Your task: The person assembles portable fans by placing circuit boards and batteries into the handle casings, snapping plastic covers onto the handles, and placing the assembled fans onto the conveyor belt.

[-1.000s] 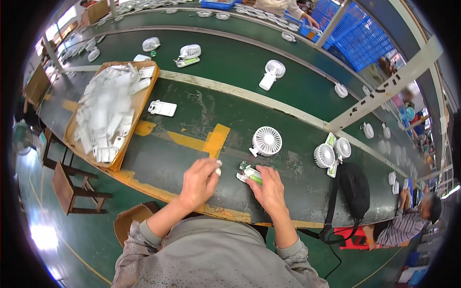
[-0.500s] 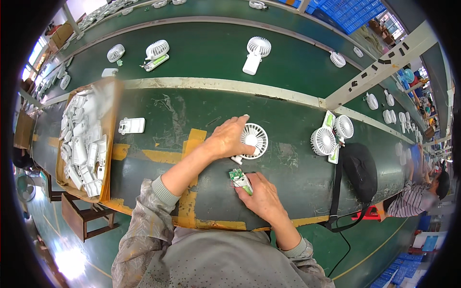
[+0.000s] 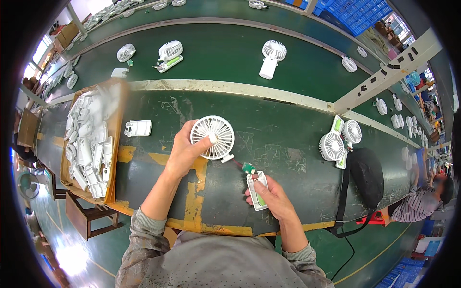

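Note:
My left hand (image 3: 181, 152) is closed on a round white fan head (image 3: 224, 136), its thumb on the hub. The fan head is raised at a tilt, its grille facing up. From its short neck, thin wires run to a small green circuit board (image 3: 248, 168). That board lies at the top end of a white handle shell (image 3: 260, 180). My right hand (image 3: 278, 200) grips this shell, with the thumb across it and fingers at its far side. Inside the shell a light green battery (image 3: 260, 200) shows, partly covered by the thumb.
Left on the bench stands a cardboard box (image 3: 113, 178) heaped with white shells; beside it lies a single white shell (image 3: 139, 127). Two fans with handles (image 3: 332, 146) and a black bag (image 3: 366, 174) are at right. Beyond a pale rail, a green belt (image 3: 216, 57) carries more fans.
My left hand has picked up the fan head and brought it left. My right hand has turned the handle shell so its open side with the battery shows. The view has shifted slightly.

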`<action>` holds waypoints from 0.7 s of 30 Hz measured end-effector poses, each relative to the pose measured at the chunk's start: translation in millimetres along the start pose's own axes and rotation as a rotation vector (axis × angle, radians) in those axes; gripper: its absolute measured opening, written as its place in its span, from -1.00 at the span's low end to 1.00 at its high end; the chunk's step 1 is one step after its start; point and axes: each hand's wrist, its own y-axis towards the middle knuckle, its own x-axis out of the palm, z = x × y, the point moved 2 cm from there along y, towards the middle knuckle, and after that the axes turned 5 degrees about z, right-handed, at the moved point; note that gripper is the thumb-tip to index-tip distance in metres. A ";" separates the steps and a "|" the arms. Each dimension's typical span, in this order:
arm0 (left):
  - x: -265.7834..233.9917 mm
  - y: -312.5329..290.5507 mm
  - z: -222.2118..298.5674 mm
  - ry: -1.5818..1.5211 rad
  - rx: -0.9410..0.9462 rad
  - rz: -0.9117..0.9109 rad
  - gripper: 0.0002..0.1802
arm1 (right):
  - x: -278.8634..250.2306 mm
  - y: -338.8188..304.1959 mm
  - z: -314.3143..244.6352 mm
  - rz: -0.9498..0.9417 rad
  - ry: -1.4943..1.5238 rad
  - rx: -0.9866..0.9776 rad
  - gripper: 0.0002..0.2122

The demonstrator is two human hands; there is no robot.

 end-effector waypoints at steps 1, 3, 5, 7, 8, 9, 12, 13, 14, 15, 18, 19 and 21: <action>0.5 -4.2 5.5 -0.076 0.011 -0.039 -0.41 | -1.7 2.1 1.4 0.013 0.077 0.052 -0.63; 1.3 -10.9 13.0 -0.187 0.012 -0.105 -0.45 | -3.6 6.9 0.9 0.055 0.166 0.118 -0.60; 5.1 -17.1 21.0 -0.214 -0.002 -0.128 -0.44 | -7.0 8.5 -0.5 0.074 0.166 0.126 -0.63; 10.5 -17.8 22.3 -0.199 -0.015 -0.136 -0.42 | -9.2 9.9 0.8 0.092 0.167 0.130 -0.66; 14.3 -18.1 22.0 -0.194 -0.016 -0.140 -0.42 | -11.9 10.2 1.5 0.165 0.179 0.056 -0.74; 16.7 -18.9 23.9 -0.127 0.033 -0.130 -0.42 | -13.1 11.1 0.0 0.230 0.188 -0.016 -0.81; 23.4 -20.1 23.4 0.000 0.046 -0.132 -0.39 | -20.1 4.1 -9.8 0.334 0.281 -0.130 -0.85; 25.3 -19.9 20.6 0.024 0.020 -0.145 -0.38 | -23.1 1.5 -10.3 0.368 0.252 -0.179 -0.84; 26.2 -19.5 14.9 0.037 -0.003 -0.164 -0.40 | -23.4 0.7 -11.3 0.407 0.248 -0.243 -0.84; 28.5 -21.0 13.4 0.069 -0.039 -0.198 -0.41 | -23.7 -0.5 -12.8 0.449 0.244 -0.308 -0.83; 37.1 -28.6 7.5 0.007 -0.194 -0.314 -0.43 | -23.9 -0.3 -15.1 0.467 0.226 -0.397 -0.84; 42.4 -32.8 11.3 -0.028 -0.213 -0.335 -0.43 | -24.8 0.7 -16.1 0.444 0.213 -0.428 -0.84; 47.2 -35.7 16.9 -0.060 -0.207 -0.363 -0.41 | -30.0 0.4 -14.3 0.303 0.140 -0.276 -0.85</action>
